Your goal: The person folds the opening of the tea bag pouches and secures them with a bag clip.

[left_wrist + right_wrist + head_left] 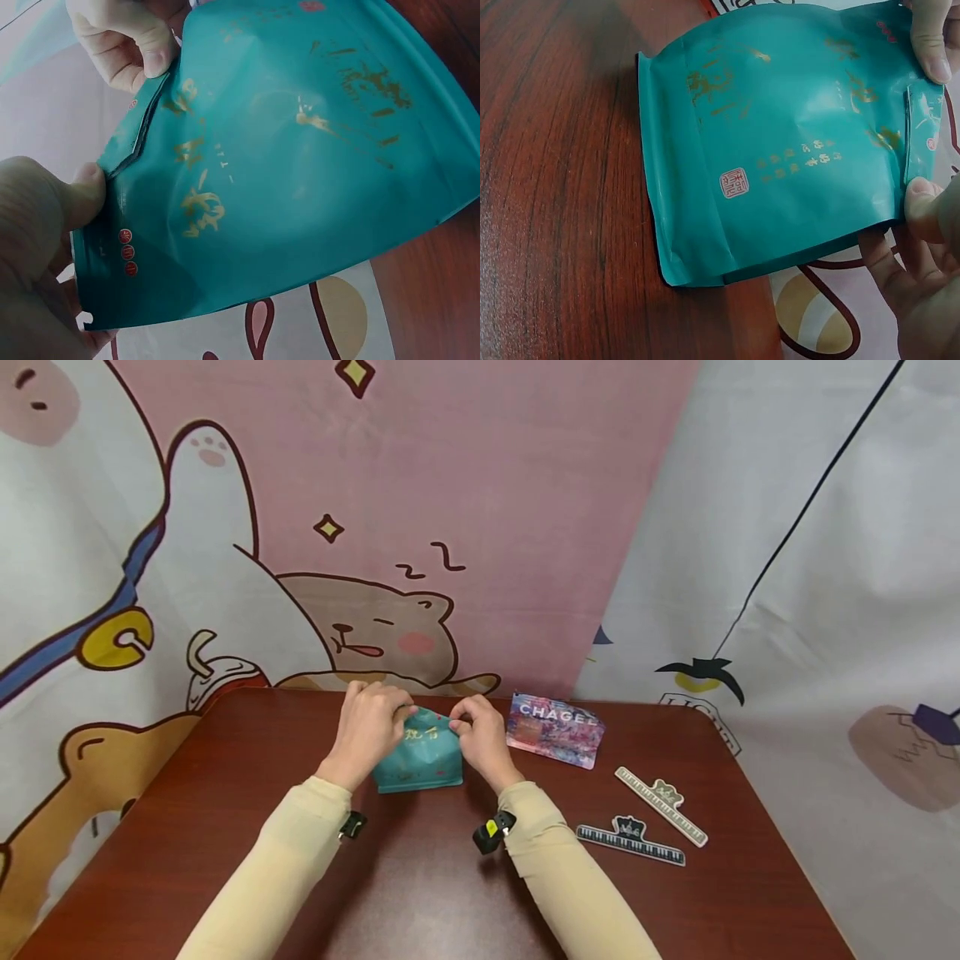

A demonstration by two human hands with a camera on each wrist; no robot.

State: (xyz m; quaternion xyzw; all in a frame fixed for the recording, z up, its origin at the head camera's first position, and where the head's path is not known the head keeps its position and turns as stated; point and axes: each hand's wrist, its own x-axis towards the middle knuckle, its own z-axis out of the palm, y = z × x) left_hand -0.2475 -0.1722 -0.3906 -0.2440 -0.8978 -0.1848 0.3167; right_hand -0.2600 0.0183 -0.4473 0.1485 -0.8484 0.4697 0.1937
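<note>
A teal pouch (420, 764) with gold lettering stands on the table between both hands. My left hand (372, 720) pinches its top edge at the left corner. At the right corner, my right hand (482, 733) pinches the same edge between thumb and fingers. In the left wrist view, a short flap-like strip (129, 139) runs along the pouch top between the two thumbs, with a dark line beside it. Whether that line is a fold or an opening, I cannot tell. The right wrist view shows the pouch's creased front (780, 142) and its flat bottom seam.
A pink and blue pouch (555, 731) marked CHAGE lies right of my right hand. Nearer on the right are two keyboard-patterned clips, one cream (662, 806) and one black (630, 842). A printed cloth (510, 527) hangs behind the brown table (247, 777).
</note>
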